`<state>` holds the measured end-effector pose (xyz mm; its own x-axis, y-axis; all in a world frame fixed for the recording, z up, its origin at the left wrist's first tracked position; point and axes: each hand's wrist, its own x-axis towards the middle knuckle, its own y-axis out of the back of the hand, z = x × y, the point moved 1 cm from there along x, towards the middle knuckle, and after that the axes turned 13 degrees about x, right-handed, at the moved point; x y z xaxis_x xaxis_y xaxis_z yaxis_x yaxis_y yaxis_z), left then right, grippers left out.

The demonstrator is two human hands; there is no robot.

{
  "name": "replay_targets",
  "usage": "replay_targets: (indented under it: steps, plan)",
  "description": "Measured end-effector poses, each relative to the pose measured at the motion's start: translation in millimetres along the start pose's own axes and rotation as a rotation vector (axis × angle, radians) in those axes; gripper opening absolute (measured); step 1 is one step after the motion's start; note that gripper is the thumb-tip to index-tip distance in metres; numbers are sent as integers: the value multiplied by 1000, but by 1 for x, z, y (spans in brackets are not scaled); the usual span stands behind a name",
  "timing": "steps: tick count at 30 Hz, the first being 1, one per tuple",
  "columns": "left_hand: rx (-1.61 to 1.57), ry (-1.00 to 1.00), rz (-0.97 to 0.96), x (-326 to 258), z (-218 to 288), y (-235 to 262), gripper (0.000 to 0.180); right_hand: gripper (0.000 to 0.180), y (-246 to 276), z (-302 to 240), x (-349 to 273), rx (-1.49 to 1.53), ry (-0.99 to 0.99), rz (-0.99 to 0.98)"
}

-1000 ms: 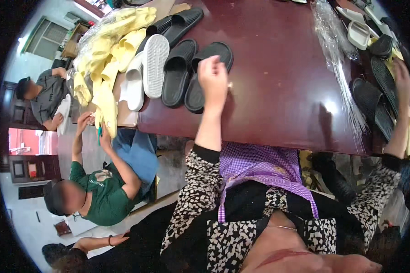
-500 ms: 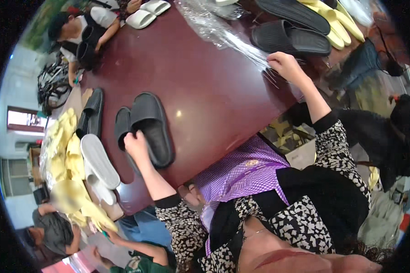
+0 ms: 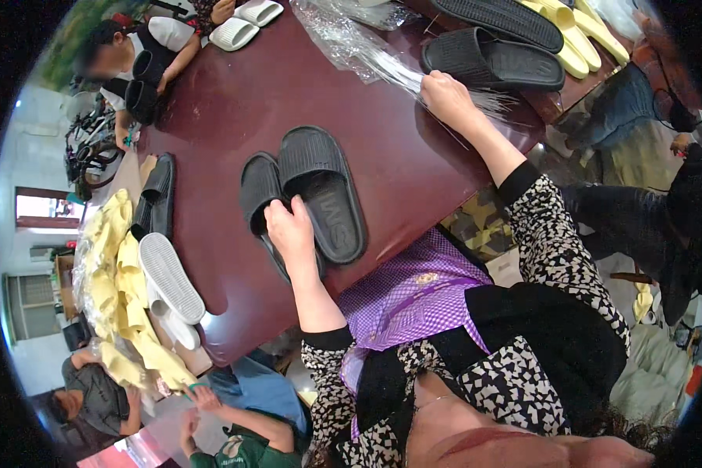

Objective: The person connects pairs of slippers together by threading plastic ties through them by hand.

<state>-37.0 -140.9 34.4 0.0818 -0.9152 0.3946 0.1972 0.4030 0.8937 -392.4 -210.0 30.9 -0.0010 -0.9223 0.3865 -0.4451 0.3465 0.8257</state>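
My left hand point(image 3: 291, 230) grips a pair of black slide slippers at their inner sides, where the two lie side by side. The larger-looking right slipper point(image 3: 339, 210) shows its footbed and ribbed strap; the left slipper point(image 3: 259, 187) is partly covered by my hand. Farther right, my right hand point(image 3: 448, 101) is closed at a bundle of thin, whitish strands point(image 3: 394, 72) that runs out of clear plastic wrap point(image 3: 331, 43). Its fingertips press into the bundle, and loose strand ends fan out past the hand.
Black slippers point(image 3: 515, 66) and yellow slippers point(image 3: 573, 47) lie at the far right. Along the left edge sit a black pair point(image 3: 160, 195), a white pair point(image 3: 171, 277) and heaped yellow ones point(image 3: 105, 234). A person point(image 3: 156, 54) across the table holds dark slippers; others work at lower left.
My left hand and the black pair have moved right and slightly away from me on the table. My right hand has shifted left along the strand bundle.
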Motion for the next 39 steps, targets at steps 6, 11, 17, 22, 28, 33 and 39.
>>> replay_targets:
  steps: [6, 11, 17, 22, 28, 33, 39]
  plan:
    - [7, 80, -35, 4, 1, 3, 29, 13, 4, -10, -4, 52, 119, 83]
    - [49, 172, -38, 9, -15, 0, 30, 9, 11, -18, -18, 120, 168, 148]
    - [-26, 230, -85, 6, -21, 25, 30, 5, 16, -24, -29, 101, 206, 215]
    - [-198, -3, 201, -8, 30, 53, 16, 4, 30, -47, -45, 118, 245, 242]
    - [-430, -588, 178, -22, 122, 38, 22, 7, 34, -86, -65, 266, 413, 70]
    - [-419, -618, 93, -25, 125, 26, 21, 9, 45, -111, -72, 365, 513, -10]
    - [-312, -532, 19, -25, 99, 44, 18, 13, 60, -134, -71, 409, 614, -36]
